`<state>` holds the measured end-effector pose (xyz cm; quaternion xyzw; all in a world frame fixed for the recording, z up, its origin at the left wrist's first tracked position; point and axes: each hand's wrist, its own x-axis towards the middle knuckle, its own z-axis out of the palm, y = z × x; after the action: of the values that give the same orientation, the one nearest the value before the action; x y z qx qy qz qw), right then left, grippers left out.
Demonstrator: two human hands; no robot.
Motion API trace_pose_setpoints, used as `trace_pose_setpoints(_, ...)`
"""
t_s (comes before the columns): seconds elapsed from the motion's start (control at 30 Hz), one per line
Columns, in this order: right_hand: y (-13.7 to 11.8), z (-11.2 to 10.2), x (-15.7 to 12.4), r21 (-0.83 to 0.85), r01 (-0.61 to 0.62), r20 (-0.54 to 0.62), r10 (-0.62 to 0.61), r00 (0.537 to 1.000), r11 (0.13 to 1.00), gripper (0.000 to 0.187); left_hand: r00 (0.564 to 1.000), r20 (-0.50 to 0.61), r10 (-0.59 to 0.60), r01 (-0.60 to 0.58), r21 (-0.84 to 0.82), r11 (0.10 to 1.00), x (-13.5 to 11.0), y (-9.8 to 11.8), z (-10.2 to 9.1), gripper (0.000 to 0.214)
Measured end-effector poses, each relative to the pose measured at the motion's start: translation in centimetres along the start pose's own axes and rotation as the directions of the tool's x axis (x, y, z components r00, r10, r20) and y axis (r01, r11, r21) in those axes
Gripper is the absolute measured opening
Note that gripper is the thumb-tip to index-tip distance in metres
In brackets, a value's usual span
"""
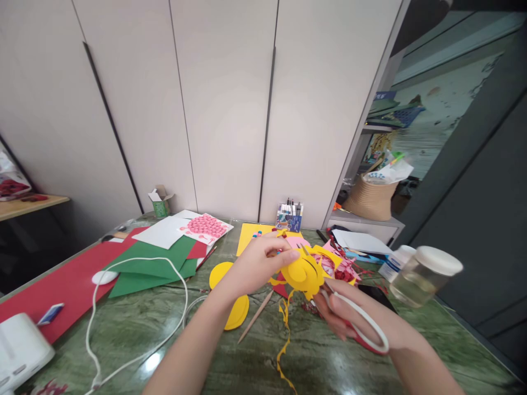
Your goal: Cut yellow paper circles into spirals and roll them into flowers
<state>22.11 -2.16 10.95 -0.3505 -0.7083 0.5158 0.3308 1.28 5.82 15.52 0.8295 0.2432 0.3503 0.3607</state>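
Between my two hands is a yellow paper piece (pixel 302 274) with a scalloped edge and a curled, spiral-like middle. My left hand (pixel 263 260) pinches it from the left. My right hand (pixel 337 310) is closed round scissors (pixel 366 318) with white and red handles; their tips show above the paper. A thin yellow paper strip (pixel 284 345) trails down onto the table below. Close to my left forearm lie yellow paper circles (pixel 236 314), and a pointed wooden stick (pixel 255 318) rests to their right.
Pink and red paper scraps (pixel 341 266) pile up behind my right hand. A lidded jar of liquid (pixel 424 277) stands at the right. Red paper (pixel 78 277), green sheets (pixel 144 269) and a white cable (pixel 93 307) spread over the left. A marker box (pixel 289 216) stands against the cabinet.
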Motion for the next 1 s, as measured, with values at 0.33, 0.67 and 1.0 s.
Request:
trace_pose_setpoints(0.33, -0.2, -0.2, -0.3, -0.107, -0.102, 0.053, 0.108, 0.993, 0.989, 0.045, 0.989, 0.139, -0.058, 0.051, 0.051, 0.997, -0.5, 0.3, -1.5, 0.027)
trace_pose_setpoints(0.67, 0.7, -0.6, -0.4, -0.170, -0.195, 0.077, 0.210, 0.975, 0.966, 0.041, 0.960, 0.276, -0.056, 0.003, 0.187, 0.982, -1.0, -0.3, -2.5, 0.035)
trace_pose_setpoints(1.0, -0.1, -0.7, -0.5, -0.239, -0.183, 0.013, 0.192, 0.981, 0.954, 0.038, 0.982, 0.174, -0.072, 0.063, 0.057, 0.996, -0.8, 0.1, -2.5, 0.027)
